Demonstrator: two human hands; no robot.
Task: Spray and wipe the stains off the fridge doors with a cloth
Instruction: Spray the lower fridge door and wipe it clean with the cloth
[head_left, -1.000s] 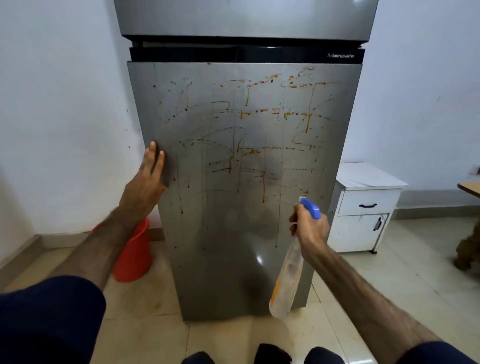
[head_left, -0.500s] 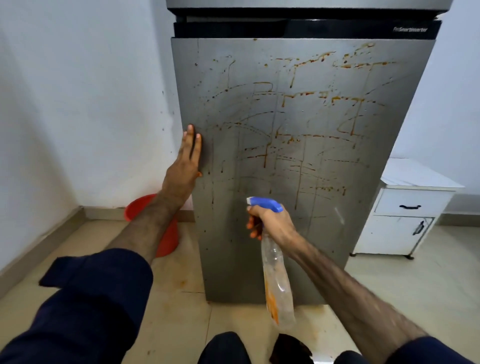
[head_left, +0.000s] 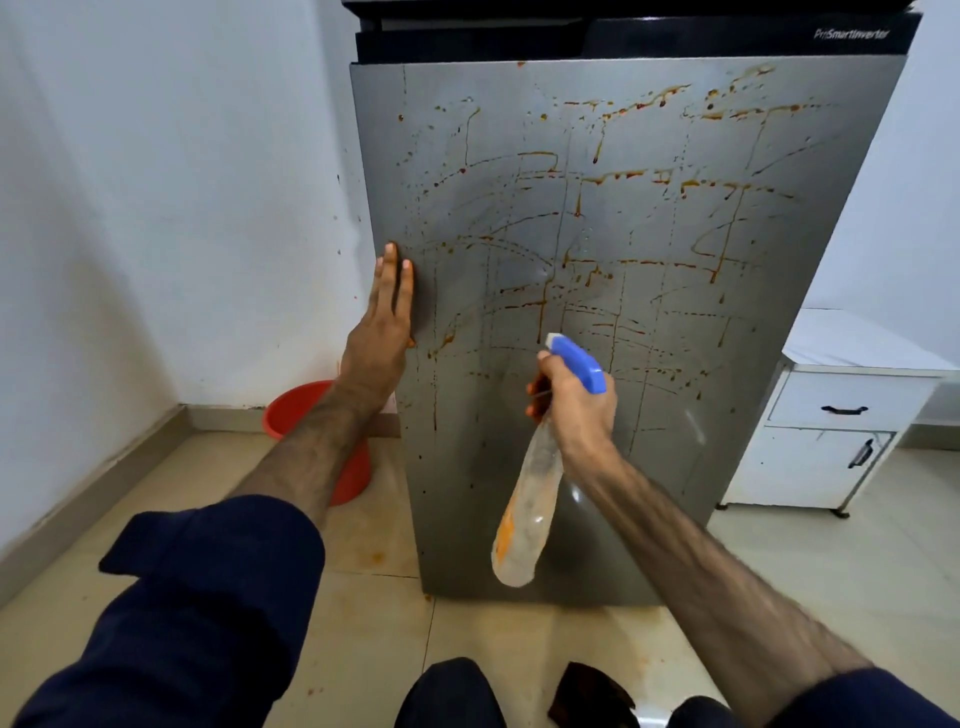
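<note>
**Spray bottle raised at the stained fridge door**

The left hand (head_left: 382, 332) lies flat with straight fingers against the left edge of the tall grey brushed-metal fridge door (head_left: 649, 467), palm on the steel, nothing held in it. The right hand (head_left: 574, 405) is wrapped round the neck of a clear plastic spray bottle with a blue trigger head (head_left: 530, 509); the blue head sticks out above the knuckles with its nozzle turned toward the door, and the bottle body hangs down and to the left below the wrist, streaked with orange on one side. The bottle is held just in front of the door's lower middle, not touching it as far as I can see.

Orange-brown sauce streaks and drips (head_left: 613, 182) cover the door above and to the right of the right hand, thickest near the top, with thin runs trailing down past both hands. More small splashes sit right beside the left fingertips.

Behind the left forearm, on the beige tiled floor (head_left: 810, 566), stands a red plastic bucket (head_left: 306, 410), close to the white wall. Off beyond the right hand, beside the fridge, is a small white cabinet with black handles (head_left: 831, 447). Both arms come out of rolled dark blue sleeves (head_left: 208, 597). I see no cloth in either hand
</note>
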